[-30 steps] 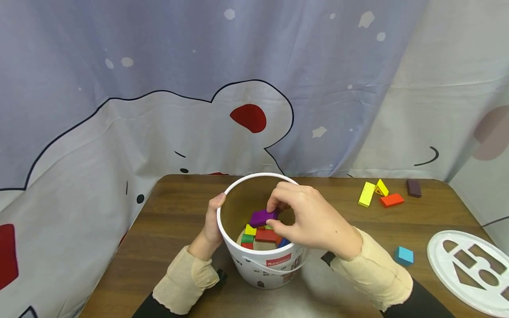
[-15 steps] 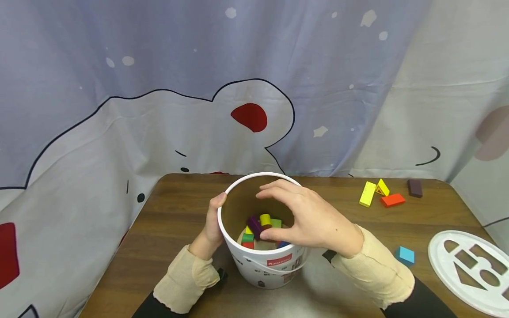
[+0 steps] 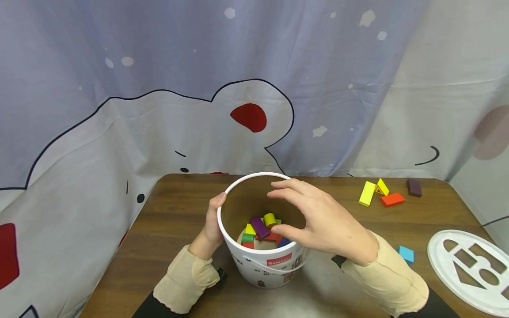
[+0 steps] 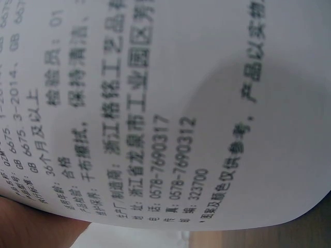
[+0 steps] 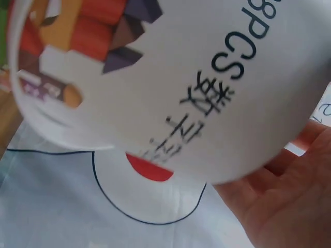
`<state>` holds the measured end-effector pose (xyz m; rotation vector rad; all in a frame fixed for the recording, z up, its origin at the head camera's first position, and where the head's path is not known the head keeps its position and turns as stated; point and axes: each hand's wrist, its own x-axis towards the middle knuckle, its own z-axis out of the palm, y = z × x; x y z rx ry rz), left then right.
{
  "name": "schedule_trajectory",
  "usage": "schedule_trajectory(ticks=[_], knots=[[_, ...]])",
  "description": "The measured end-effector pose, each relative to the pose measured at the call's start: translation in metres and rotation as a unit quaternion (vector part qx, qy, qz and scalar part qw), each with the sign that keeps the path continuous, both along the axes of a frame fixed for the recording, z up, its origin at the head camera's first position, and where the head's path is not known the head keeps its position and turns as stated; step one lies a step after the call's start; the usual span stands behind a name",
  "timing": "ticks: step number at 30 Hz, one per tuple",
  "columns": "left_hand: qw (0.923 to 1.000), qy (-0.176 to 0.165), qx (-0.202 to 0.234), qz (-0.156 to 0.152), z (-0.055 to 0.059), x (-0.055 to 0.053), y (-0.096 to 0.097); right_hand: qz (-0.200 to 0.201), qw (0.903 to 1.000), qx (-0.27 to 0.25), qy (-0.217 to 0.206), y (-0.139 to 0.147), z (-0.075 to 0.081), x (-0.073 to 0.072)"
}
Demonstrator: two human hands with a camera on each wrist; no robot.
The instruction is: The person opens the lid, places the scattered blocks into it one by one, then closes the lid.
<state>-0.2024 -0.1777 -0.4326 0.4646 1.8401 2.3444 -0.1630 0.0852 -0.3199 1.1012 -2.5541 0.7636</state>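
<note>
White cartoon-printed bucket [image 3: 254, 267], red label [image 3: 279, 259], mixed-colour blocks [image 3: 260, 227] inside; left hand [image 3: 211, 224] grips rim [image 3: 262, 252], right hand [image 3: 320, 216] spread, holding nothing.

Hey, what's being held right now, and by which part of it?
The left grip holds the white bucket by the left side of its rim; the right grip holds nothing.

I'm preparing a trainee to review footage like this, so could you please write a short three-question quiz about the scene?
1. Which of the hands grips the bucket?
2. True or false: the purple block lies inside the bucket.
3. The loose block nearest the white lid is: A) red; B) light blue; C) yellow.

Key: 1. The left hand. 2. True. 3. B.
</note>
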Motion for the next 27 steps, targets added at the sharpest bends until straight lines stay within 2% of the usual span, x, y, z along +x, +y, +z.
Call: schedule_trajectory(ticks=[9, 16, 20, 27], knots=[[1.0000, 0.002, -0.003, 0.007, 0.001, 0.000, 0.001, -0.045, 0.9964, -0.036, 0.062, 0.039, -0.007, 0.009], [0.9999, 0.004, -0.007, 0.008, 0.002, 0.001, 0.001, -0.085, 0.9920, -0.033, 0.087, 0.083, -0.019, 0.012], [1.0000, 0.006, -0.007, 0.003, 0.003, 0.001, 0.000, -0.120, 0.9885, -0.018, 0.091, 0.107, -0.039, 0.014], [0.9999, 0.012, -0.006, -0.005, 0.003, 0.002, -0.001, -0.190, 0.9756, 0.075, 0.082, 0.151, -0.093, 0.018]])
